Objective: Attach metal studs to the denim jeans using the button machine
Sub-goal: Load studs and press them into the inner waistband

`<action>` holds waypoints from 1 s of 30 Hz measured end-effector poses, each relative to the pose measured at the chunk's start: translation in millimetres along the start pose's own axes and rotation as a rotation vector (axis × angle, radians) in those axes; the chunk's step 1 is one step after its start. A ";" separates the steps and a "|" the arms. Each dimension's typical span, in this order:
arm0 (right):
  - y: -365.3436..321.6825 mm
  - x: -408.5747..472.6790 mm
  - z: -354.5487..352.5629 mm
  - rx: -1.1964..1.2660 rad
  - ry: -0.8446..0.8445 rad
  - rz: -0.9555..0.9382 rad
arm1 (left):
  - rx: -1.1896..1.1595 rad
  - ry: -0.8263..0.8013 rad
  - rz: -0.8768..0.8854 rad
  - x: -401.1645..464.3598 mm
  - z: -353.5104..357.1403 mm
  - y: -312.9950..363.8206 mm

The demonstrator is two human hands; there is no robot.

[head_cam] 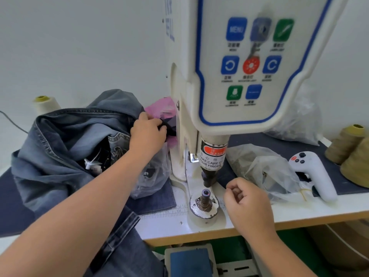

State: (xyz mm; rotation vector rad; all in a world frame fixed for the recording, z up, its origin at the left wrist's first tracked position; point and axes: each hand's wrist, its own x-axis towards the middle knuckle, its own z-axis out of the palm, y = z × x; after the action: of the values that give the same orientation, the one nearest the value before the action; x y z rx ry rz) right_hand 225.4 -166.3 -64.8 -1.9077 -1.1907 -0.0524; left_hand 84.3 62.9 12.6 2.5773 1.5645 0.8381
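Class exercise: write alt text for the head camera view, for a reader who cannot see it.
A person's left hand grips dark fabric beside a heap of blue denim jeans, while the right hand, loosely curled, hovers beside the lower die of a cream button machine. A white handheld controller and clear plastic bags lie to the right.

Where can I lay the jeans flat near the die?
Bare white tabletop with the printed ruler lies in front of the lower die, between the denim jeans and the right hand. A white strip runs along the front edge, below the plastic bags and the white controller. Crowded behind: bags, thread cones.
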 end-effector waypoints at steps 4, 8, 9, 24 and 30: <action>0.0 0.8 -2.0 0.029 -0.018 0.008 | -0.177 0.249 0.043 -30.4 -20.9 0.3; -0.3 2.0 -6.7 0.126 -0.081 0.064 | -0.159 0.229 0.116 -50.8 -46.4 -5.8; -0.1 2.7 -9.2 0.190 -0.095 0.094 | -0.337 0.139 0.034 -53.4 -53.6 -7.8; -127.9 -48.8 -45.7 0.791 -0.411 -0.001 | -1.311 -0.630 -0.035 -148.7 -114.9 14.7; -130.3 -41.9 -25.5 1.118 -0.823 0.408 | -1.108 -0.681 0.027 -157.2 -127.1 1.7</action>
State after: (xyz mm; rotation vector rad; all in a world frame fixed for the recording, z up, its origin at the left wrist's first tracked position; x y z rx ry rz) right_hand 114.7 -191.2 16.0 -1.0703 -0.9230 1.4200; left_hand -27.2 -100.7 53.6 1.7342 0.5772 0.4899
